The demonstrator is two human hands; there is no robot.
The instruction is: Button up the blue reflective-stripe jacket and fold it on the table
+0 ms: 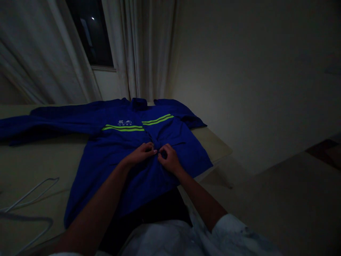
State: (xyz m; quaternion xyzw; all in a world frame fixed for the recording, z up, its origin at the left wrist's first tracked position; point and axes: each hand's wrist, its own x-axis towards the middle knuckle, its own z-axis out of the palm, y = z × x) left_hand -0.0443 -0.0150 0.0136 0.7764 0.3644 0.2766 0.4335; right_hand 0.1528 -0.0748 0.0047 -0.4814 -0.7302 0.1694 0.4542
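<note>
Room dim, cream wall on the right, long pale curtains (pixel 149 46) at 12 o'clock, dark window (pixel 90 32) at 11. Beige table (pixel 210 144) runs in front of the person, and a blue work jacket (pixel 106 170) lies flat on it at 12 o'clock, collar (pixel 139 104) far side, hem at the table edge nearest the person. One sleeve reaches out to 9 o'clock, the other is bent at 2. Lime reflective stripes (pixel 122 128) cross the chest, white logo (pixel 125 122) above them. White wire hanger (pixel 32 193) lies on the table at 8 o'clock, well apart from both hands. Left hand (pixel 141 153) and right hand (pixel 167 159) sit close together mid-jacket, fingers pinching the front opening; too dark to tell if a button is held.
</note>
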